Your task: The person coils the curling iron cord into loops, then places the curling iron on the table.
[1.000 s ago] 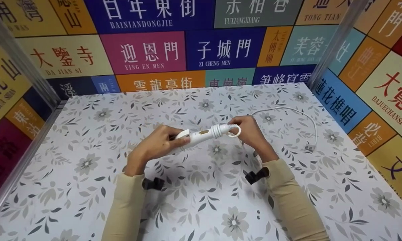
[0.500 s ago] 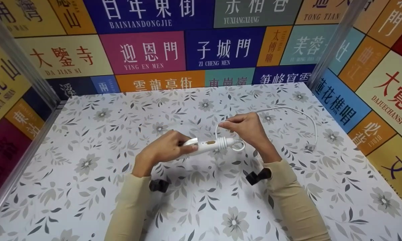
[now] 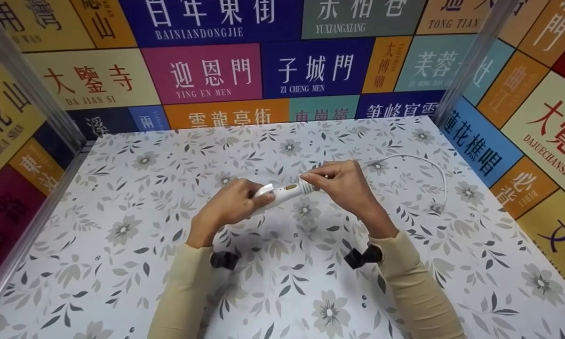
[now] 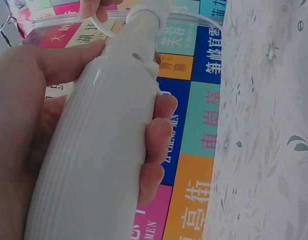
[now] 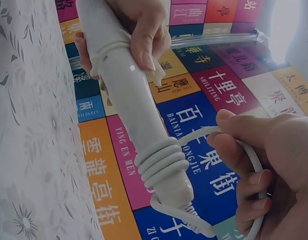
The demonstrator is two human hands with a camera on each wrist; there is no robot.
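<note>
My left hand [image 3: 233, 201] grips a white curling iron [image 3: 280, 195] by its ribbed part, with the thumb along one side and several fingers curled round the other in the left wrist view. The iron tilts up to the right above the table. Its white power cord [image 5: 161, 162] is wound in several turns round the handle end. In the right wrist view, my right hand [image 5: 276, 165] pinches the cord between thumb and forefinger beside those turns, and a length of it runs through the curled fingers. From the head view, this hand hides the handle's tip.
The cord's loose stretch [image 3: 416, 157] arcs over the table's far right, ending in a plug [image 3: 436, 207]. A floral cloth [image 3: 282, 287] covers the table. Panels printed with large characters [image 3: 317, 66] stand behind and at both sides. Black wrist mounts [image 3: 363, 257] hang under the sleeves.
My right hand moved left, carrying the cord around the handle end, and now stands in front of it. The iron dipped to the right, then tilted up again; my left hand kept its grip.
</note>
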